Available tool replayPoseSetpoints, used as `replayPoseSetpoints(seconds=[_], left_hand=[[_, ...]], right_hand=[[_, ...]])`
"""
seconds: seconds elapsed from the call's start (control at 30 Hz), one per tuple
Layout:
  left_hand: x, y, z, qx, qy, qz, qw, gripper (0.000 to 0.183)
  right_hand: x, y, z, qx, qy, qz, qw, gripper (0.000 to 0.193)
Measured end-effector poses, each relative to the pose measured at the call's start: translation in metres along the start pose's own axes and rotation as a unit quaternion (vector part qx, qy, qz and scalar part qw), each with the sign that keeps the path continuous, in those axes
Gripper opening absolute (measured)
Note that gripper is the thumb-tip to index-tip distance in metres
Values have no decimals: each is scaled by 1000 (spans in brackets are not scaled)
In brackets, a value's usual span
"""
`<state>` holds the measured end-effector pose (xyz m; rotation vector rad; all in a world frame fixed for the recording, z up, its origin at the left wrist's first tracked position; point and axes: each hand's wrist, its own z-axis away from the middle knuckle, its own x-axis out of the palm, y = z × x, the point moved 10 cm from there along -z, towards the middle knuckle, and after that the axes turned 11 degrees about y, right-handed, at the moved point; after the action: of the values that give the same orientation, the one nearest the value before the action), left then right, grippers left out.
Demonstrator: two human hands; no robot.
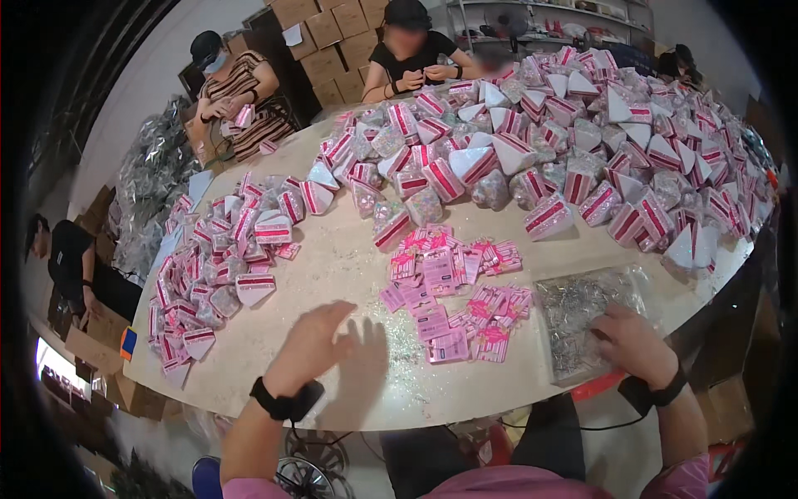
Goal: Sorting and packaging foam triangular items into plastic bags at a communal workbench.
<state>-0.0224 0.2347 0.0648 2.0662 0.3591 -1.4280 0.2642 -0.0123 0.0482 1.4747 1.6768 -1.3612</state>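
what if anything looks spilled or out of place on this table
Silvery specks lie strewn across the bare tabletop, mostly between the left hand and the pink cards; uncontained, they look spilled. A blue-and-orange item at the table's left edge also seems odd, unlike everything around it.

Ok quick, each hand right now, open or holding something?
Left hand: open, nothing visible in it.
Right hand: partly curled over the clear tray; whether it holds anything can't be told.
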Motion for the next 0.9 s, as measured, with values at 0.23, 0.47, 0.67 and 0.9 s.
replayPoseSetpoints(seconds=[0.23, 0.47, 0.67, 0.9], left_hand=[[21, 67, 24, 12, -96, 48, 994, 43], [42, 121, 38, 90, -97, 105, 986, 41], [46, 167, 42, 146, -108, 68, 981, 38], [66, 120, 30, 53, -2, 45, 998, 26]], right_hand=[[20, 14, 3, -38, -43, 20, 998, 9], [5, 30, -6, -16, 19, 36, 999, 12], [1, 41, -5, 48, 5, -72, 996, 9], [-18, 36, -1, 39, 66, -158, 985, 20]])
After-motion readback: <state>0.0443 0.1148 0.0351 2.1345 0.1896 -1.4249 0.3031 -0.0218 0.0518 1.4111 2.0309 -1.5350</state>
